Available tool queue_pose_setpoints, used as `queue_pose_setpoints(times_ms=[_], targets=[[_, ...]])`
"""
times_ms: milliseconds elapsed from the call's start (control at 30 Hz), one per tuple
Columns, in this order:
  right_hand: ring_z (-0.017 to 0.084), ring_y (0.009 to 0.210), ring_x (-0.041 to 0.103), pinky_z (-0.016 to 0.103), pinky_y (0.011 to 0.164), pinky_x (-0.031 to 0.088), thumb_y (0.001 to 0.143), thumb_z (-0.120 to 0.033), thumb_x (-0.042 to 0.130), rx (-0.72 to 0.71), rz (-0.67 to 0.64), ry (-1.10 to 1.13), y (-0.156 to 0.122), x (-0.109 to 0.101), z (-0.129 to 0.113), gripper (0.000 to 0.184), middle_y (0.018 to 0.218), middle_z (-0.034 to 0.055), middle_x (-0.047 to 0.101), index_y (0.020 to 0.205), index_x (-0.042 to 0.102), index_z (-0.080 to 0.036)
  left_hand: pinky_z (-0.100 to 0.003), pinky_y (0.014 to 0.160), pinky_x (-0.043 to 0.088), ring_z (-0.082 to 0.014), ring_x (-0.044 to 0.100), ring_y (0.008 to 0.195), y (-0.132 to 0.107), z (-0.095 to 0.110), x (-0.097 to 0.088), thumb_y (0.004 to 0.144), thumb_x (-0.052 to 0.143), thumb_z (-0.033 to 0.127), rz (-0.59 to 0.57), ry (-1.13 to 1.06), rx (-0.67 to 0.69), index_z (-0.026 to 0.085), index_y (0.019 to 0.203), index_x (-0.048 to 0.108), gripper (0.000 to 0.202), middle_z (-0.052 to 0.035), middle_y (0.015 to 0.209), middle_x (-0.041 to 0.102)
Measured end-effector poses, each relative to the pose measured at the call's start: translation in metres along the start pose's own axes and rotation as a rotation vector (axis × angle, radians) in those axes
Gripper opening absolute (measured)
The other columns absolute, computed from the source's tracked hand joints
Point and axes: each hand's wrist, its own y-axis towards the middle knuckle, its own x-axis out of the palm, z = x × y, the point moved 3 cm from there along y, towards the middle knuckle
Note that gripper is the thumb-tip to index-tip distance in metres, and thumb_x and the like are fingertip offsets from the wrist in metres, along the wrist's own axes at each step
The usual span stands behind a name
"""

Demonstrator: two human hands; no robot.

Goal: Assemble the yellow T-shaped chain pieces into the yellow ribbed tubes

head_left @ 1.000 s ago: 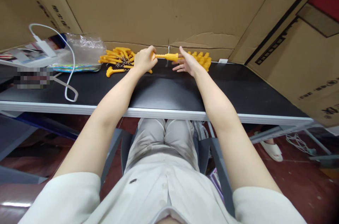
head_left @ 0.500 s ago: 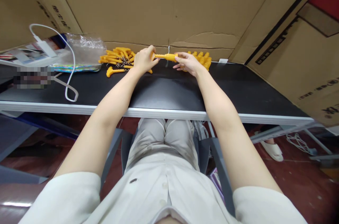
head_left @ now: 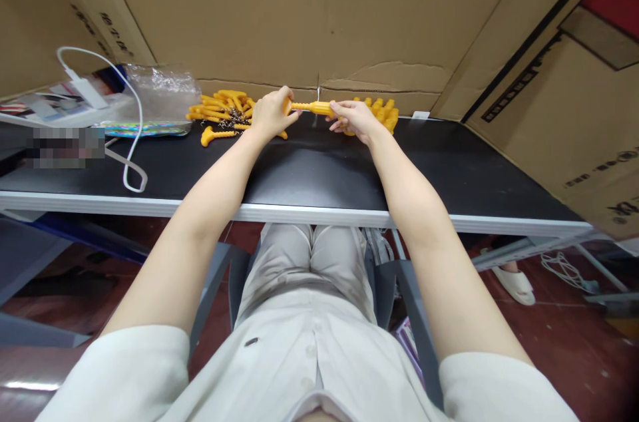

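Just above the table, a long yellow-orange stick (head_left: pixel 315 107) lies level between my hands. It has a thin ridged shaft on the left and a thicker ribbed part on the right. My left hand (head_left: pixel 272 114) is closed around its left end, hiding much of that end. The fingers of my right hand (head_left: pixel 354 119) pinch the thick right end. To the left lies a pile of similar yellow-orange handles (head_left: pixel 219 104) with small metal chains. Behind my right hand stand several yellow-orange ribbed pieces (head_left: pixel 384 112), partly hidden by it.
The black table (head_left: pixel 319 176) backs onto a cardboard wall (head_left: pixel 249 9). On the left are a clear plastic bag (head_left: pixel 162 92), a white cable (head_left: pixel 138 96) and a white charger (head_left: pixel 88 90). A small white piece (head_left: pixel 420 115) lies at the back right.
My right-hand fingers have shifted slightly and closed more around the stick's thick end. My left hand and the stick have barely moved.
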Motion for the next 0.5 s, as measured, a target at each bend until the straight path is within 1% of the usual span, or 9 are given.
queue_pose_setpoints(times_ms=[100, 233, 367, 500], targets=[[0.011, 0.051, 0.065, 0.020, 0.053, 0.057, 0.094, -0.068, 0.080, 0.020, 0.022, -0.016, 0.0034, 0.0015, 0.0006, 0.049, 0.070, 0.0012, 0.071, 0.097, 0.069, -0.020, -0.046, 0.112, 0.052, -0.0366, 0.069, 0.128, -0.0006, 0.0018, -0.0011, 0.095, 0.068, 0.043, 0.003, 0.003, 0.008, 0.027, 0.142, 0.065, 0.050, -0.0133, 0.126, 0.076], [0.013, 0.050, 0.064, 0.023, 0.052, 0.058, 0.090, -0.081, 0.075, 0.038, 0.045, 0.000, 0.0072, 0.0021, 0.0023, 0.062, 0.063, 0.0001, 0.066, 0.100, 0.070, -0.020, -0.045, 0.111, 0.053, -0.0360, 0.070, 0.125, -0.0012, 0.0043, -0.0019, 0.095, 0.068, 0.044, 0.007, 0.024, 0.010, 0.026, 0.139, 0.067, 0.047, -0.0132, 0.126, 0.077], [0.015, 0.053, 0.067, 0.024, 0.055, 0.060, 0.090, -0.088, 0.068, 0.074, 0.076, -0.009, 0.0081, 0.0029, 0.0038, 0.071, 0.060, 0.0002, 0.065, 0.106, 0.072, -0.019, -0.044, 0.110, 0.053, -0.0356, 0.070, 0.123, -0.0007, 0.0040, -0.0005, 0.095, 0.068, 0.044, 0.015, 0.033, 0.021, 0.027, 0.140, 0.067, 0.048, -0.0132, 0.126, 0.077], [0.017, 0.055, 0.068, 0.026, 0.057, 0.059, 0.085, -0.093, 0.068, 0.098, 0.080, -0.054, 0.0101, 0.0043, 0.0064, 0.077, 0.058, 0.0012, 0.062, 0.101, 0.074, -0.018, -0.043, 0.109, 0.054, -0.0350, 0.070, 0.123, 0.0002, 0.0034, 0.0014, 0.095, 0.067, 0.044, 0.023, 0.039, 0.041, 0.028, 0.142, 0.066, 0.049, -0.0124, 0.126, 0.077]])
